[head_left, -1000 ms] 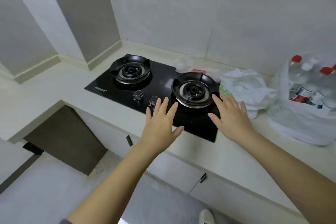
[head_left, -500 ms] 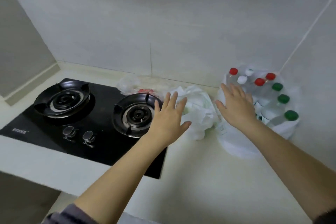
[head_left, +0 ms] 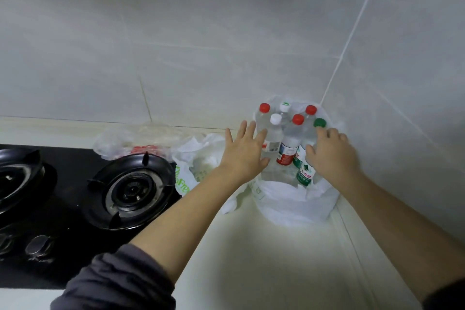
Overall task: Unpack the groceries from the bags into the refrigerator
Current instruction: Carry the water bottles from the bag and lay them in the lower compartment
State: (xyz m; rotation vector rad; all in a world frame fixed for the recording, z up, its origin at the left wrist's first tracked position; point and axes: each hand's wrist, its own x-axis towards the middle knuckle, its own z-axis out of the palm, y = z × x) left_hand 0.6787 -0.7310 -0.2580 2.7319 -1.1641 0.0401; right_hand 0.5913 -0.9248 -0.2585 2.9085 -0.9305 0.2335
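Change: both hands moved rightward since half a second ago. Left hand [head_left: 245, 153] gone from in front of the crumpled bag [head_left: 198, 158] to the left flank of the bottles [head_left: 289, 143], right hand [head_left: 332, 156] gone from their left side to their right side.
Left hand: fingers straight and spread, palm toward the bottles, holding nothing; contact with the nearest bottle not clear.
Right hand: fingers bent over the bottles on the right, just beside the green cap [head_left: 319, 122], thumb toward the green-labelled bottle [head_left: 304, 173]; fingertips hidden, so grasping or only touching — cannot tell.
Bottles: clear plastic, upright, packed close, caps red, white and green, standing inside the white bag [head_left: 297, 206].
White bag: open at the top, on the counter [head_left: 251, 259], in the corner of the tiled wall [head_left: 201, 33].
Crumpled bag: white with green print, just left of the white bag.
Clear bag [head_left: 118, 141]: thin, something red inside, against the wall behind the burner [head_left: 130, 189].
Stove [head_left: 70, 246]: black glass — one burner fully in view, knobs at the front.
Sleeve [head_left: 113, 282]: dark grey, on the left forearm.
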